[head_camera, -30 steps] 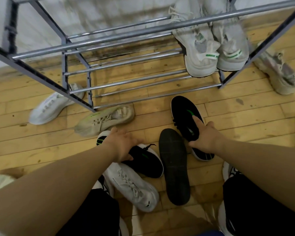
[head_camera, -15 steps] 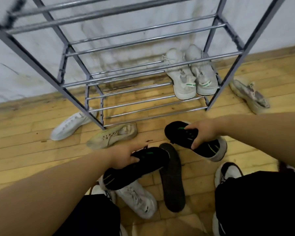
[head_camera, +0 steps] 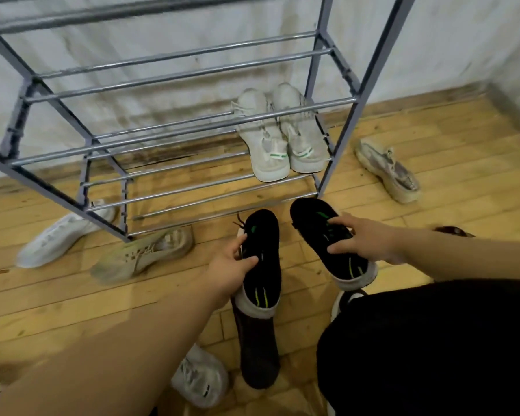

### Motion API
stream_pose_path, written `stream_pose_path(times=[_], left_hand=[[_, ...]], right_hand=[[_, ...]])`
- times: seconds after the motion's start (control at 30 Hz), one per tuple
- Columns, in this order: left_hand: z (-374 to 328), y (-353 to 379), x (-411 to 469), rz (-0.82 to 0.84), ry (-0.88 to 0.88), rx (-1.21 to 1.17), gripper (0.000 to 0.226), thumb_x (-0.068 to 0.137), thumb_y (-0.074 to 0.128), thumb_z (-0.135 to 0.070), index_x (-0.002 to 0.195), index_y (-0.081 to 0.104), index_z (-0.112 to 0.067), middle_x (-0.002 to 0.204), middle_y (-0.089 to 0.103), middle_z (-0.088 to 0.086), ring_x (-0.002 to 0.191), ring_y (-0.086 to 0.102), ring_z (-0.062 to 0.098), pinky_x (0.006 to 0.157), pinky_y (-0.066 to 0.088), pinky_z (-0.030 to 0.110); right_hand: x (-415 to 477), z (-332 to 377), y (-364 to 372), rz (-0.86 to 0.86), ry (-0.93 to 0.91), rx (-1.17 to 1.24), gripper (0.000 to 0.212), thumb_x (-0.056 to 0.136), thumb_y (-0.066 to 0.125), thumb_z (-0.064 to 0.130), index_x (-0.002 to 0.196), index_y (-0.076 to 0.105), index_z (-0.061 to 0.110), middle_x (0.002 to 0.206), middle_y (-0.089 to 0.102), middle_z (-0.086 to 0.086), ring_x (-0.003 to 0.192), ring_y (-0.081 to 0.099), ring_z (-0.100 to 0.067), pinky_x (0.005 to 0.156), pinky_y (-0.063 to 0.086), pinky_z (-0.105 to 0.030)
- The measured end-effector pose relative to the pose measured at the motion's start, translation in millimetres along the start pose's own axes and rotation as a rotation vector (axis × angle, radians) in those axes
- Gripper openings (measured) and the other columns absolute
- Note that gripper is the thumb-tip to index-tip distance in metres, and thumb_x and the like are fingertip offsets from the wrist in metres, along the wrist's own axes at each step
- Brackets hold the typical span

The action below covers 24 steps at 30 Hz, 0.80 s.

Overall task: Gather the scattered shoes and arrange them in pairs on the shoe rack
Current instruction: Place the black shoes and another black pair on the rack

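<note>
My left hand [head_camera: 228, 267] grips a black sneaker with green marks [head_camera: 263, 256], held above the floor with its toe toward the rack. My right hand [head_camera: 364, 240] grips the matching black sneaker [head_camera: 318, 223] beside it, a little to the right. Both hang just in front of the metal shoe rack [head_camera: 174, 133], near its lowest bars. A pair of white sneakers with green heel stripes [head_camera: 282, 145] stands side by side on the right end of a lower shelf.
Loose on the wooden floor lie a white shoe [head_camera: 63, 232] by the rack's left leg, a beige shoe [head_camera: 141, 255], a grey worn shoe [head_camera: 388, 172] at the right, a dark insole [head_camera: 258, 349] and a white shoe [head_camera: 200, 379] near my legs.
Both hands have lifted the black sneakers off the floor and brought them forward, side by side, toes toward the rack. My view has tilted up to show more of the rack.
</note>
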<state>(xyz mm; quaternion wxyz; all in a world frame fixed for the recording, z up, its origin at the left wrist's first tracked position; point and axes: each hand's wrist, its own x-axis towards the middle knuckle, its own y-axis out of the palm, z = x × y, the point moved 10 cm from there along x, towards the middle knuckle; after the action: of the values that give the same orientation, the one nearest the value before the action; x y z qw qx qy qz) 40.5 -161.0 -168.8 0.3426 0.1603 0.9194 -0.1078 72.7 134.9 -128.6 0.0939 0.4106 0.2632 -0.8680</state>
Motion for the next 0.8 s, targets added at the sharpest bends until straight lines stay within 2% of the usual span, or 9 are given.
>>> stream_pose_path(times=[0.13, 0.27, 0.33, 0.43, 0.53, 0.63, 0.67, 0.73, 0.8], left_hand=[[26, 25, 22, -0.021, -0.133, -0.157, 0.077, 0.094, 0.070, -0.008, 0.151, 0.039, -0.049, 0.138, 0.058, -0.002, 0.121, 0.061, 0.028, 0.098, 0.052, 0.062], [49, 36, 30, -0.029, -0.179, -0.209, 0.083, 0.095, 0.068, -0.002, 0.154, 0.034, -0.050, 0.140, 0.059, -0.006, 0.121, 0.062, 0.023, 0.095, 0.054, 0.057], [58, 38, 33, -0.025, -0.170, -0.219, 0.089, 0.093, 0.067, 0.004, 0.156, 0.031, -0.047, 0.142, 0.058, -0.008, 0.124, 0.061, 0.020, 0.101, 0.053, 0.055], [67, 39, 38, -0.001, -0.180, -0.147, 0.099, 0.089, 0.069, 0.009, 0.158, 0.026, -0.048, 0.145, 0.054, -0.012, 0.131, 0.055, 0.019, 0.108, 0.049, 0.056], [64, 42, 42, 0.038, -0.150, 0.009, 0.106, 0.089, 0.072, 0.006, 0.158, 0.017, -0.052, 0.144, 0.047, -0.018, 0.138, 0.047, 0.017, 0.111, 0.046, 0.052], [48, 50, 45, 0.006, -0.025, 0.258, 0.103, 0.093, 0.073, -0.006, 0.161, 0.007, -0.048, 0.160, 0.033, -0.011, 0.144, 0.038, 0.014, 0.115, 0.038, 0.036], [42, 51, 43, -0.042, 0.009, 0.360, 0.101, 0.094, 0.072, -0.017, 0.160, 0.004, -0.051, 0.165, 0.025, -0.005, 0.147, 0.035, 0.020, 0.115, 0.038, 0.038], [36, 55, 36, -0.125, 0.010, 0.562, 0.097, 0.094, 0.068, -0.044, 0.154, -0.007, -0.060, 0.169, 0.004, -0.001, 0.151, 0.025, 0.035, 0.116, 0.038, 0.052], [35, 63, 27, -0.138, 0.010, 0.747, 0.100, 0.089, 0.066, -0.061, 0.151, -0.013, -0.062, 0.168, -0.004, 0.003, 0.152, 0.015, 0.041, 0.116, 0.035, 0.058]], right_hand=[[41, -42, 32, -0.057, -0.057, 0.291, 0.101, 0.075, 0.091, 0.017, 0.156, 0.035, 0.041, 0.147, 0.052, -0.004, 0.125, 0.058, -0.025, 0.102, 0.054, -0.044], [55, -75, 70, -0.060, -0.074, 0.201, 0.103, 0.078, 0.088, 0.011, 0.158, 0.029, 0.041, 0.145, 0.052, 0.004, 0.125, 0.058, -0.016, 0.101, 0.055, -0.037], [59, -86, 77, -0.065, -0.071, 0.229, 0.104, 0.079, 0.086, 0.007, 0.157, 0.028, 0.044, 0.137, 0.055, 0.008, 0.118, 0.064, -0.011, 0.099, 0.056, -0.037], [63, -94, 78, -0.082, -0.075, 0.274, 0.101, 0.082, 0.080, 0.000, 0.157, 0.029, 0.043, 0.127, 0.057, 0.013, 0.107, 0.066, 0.000, 0.092, 0.057, -0.027], [65, -101, 73, -0.168, -0.058, 0.283, 0.097, 0.083, 0.077, -0.002, 0.155, 0.033, 0.046, 0.135, 0.058, 0.009, 0.113, 0.065, -0.007, 0.096, 0.056, -0.032], [63, -109, 65, -0.271, -0.057, 0.306, 0.090, 0.086, 0.072, -0.003, 0.153, 0.039, 0.046, 0.145, 0.056, 0.005, 0.122, 0.062, -0.012, 0.104, 0.053, -0.038], [61, -108, 63, -0.301, -0.075, 0.304, 0.085, 0.088, 0.070, -0.001, 0.153, 0.040, 0.044, 0.146, 0.056, 0.004, 0.124, 0.061, -0.011, 0.106, 0.051, -0.037], [55, -103, 57, -0.364, -0.106, 0.246, 0.077, 0.093, 0.071, 0.010, 0.155, 0.039, 0.042, 0.147, 0.055, 0.005, 0.127, 0.056, -0.011, 0.107, 0.046, -0.030], [53, -99, 57, -0.386, -0.115, 0.122, 0.083, 0.091, 0.076, 0.028, 0.159, 0.030, 0.040, 0.151, 0.049, 0.004, 0.134, 0.050, -0.015, 0.109, 0.042, -0.030]])
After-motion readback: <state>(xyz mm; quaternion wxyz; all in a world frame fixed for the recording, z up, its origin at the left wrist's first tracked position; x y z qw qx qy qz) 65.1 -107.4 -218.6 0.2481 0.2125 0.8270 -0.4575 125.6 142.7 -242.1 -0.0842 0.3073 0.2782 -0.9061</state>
